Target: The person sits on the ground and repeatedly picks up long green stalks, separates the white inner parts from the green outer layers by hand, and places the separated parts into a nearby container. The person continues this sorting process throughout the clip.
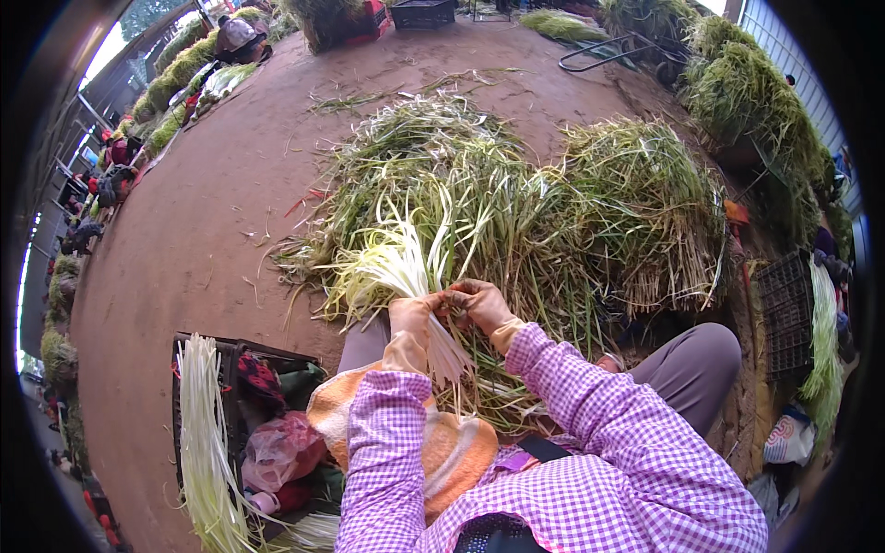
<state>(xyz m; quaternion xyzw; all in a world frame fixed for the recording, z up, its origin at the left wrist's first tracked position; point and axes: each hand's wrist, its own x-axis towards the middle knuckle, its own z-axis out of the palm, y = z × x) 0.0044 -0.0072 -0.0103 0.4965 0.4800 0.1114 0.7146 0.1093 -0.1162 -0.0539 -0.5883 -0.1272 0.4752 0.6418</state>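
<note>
My left hand [409, 325], in a tan glove, is closed around a bunch of pale leafy stalks [404, 266] that look like blanched garlic chives. The yellow-green tips fan out away from me, and the white ends [446, 356] point back toward my lap. My right hand [480, 304] meets the left at the bunch's right side, its stained fingers curled and pinched together. Whether a stalk is between those fingers is hidden. Beneath my forearms an orange and white towel [456, 456] covers my lap. A large heap of green stalks [477, 180] lies just beyond my hands.
At my left stands a black plastic crate [231, 345] holding cloth and a pink plastic bag [283, 449]; a long pale bunch [204, 442] hangs over its side. Another crate [785, 314] is at the right. A person [242, 38] sits far left near piled greens. A metal-framed cart [608, 52] stands behind.
</note>
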